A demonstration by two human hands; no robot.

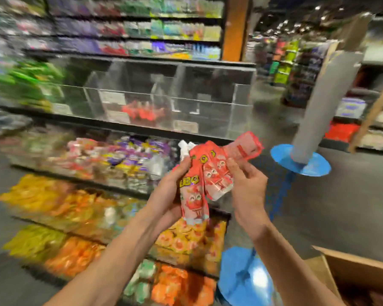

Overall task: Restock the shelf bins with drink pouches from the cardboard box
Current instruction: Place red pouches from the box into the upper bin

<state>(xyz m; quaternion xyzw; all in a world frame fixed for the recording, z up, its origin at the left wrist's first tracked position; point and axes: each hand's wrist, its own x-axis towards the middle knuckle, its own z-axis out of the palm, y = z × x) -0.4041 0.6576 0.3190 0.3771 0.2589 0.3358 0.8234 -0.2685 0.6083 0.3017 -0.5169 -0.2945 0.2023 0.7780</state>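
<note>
Restocking under way: a person holds a bundle of red pouches (208, 175) just below and in front of the clear bins (208, 102). The left hand (171, 191) grips the lower end and the right hand (247, 186) pinches the upper edge, the fingers (232, 165) of both clamped on the foil. The job looks barely begun. Only a small heap (142, 112) of matching red packs lies in the middle bin, the bins either side appear to hold little or nothing, and the bundle in hand has yet to go in. The box (363, 277) sits open well below and to the right of the bins. Its contents are too dark and blurred to count, so how much stock is left cannot be told. Below the bins run shelves (75, 178) packed with purple, yellow and orange packets; above the bins are more rows of bright goods. Right of the bins a grey pole (325, 102) rises from a blue disc (301, 161), with a second blue base (245, 274) lower down, between the bins and the box. A reach up to the bins seems to clear both, though any turn to the box would pass close by that nearer base. Motion smears the whole view
</note>
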